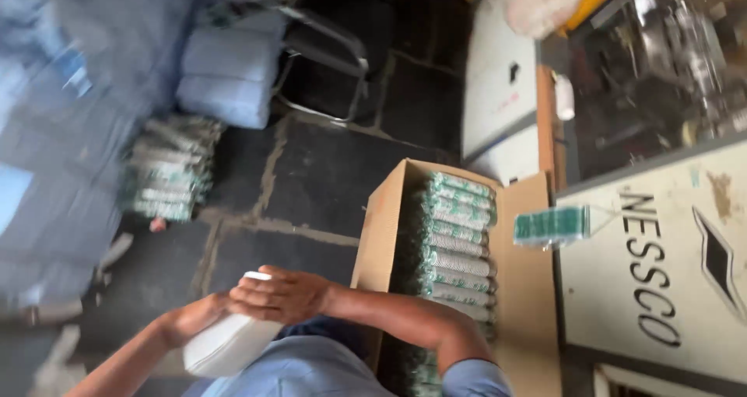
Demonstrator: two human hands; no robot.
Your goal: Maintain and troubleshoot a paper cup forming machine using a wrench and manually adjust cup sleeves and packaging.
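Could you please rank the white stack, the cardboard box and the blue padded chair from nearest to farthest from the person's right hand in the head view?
1. White stack, under the right hand.
2. Cardboard box, just beside it.
3. Blue padded chair, far across the floor.

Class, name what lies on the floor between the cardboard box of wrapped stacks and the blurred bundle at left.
In the head view, only bare dark paved floor lies between the cardboard box and bundle.

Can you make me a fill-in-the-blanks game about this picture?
Both hands hold a stack of ____ cups.
The green and white sleeves are packed in a cardboard ____.
The chair has a ____ seat.

Missing words: white; box; blue
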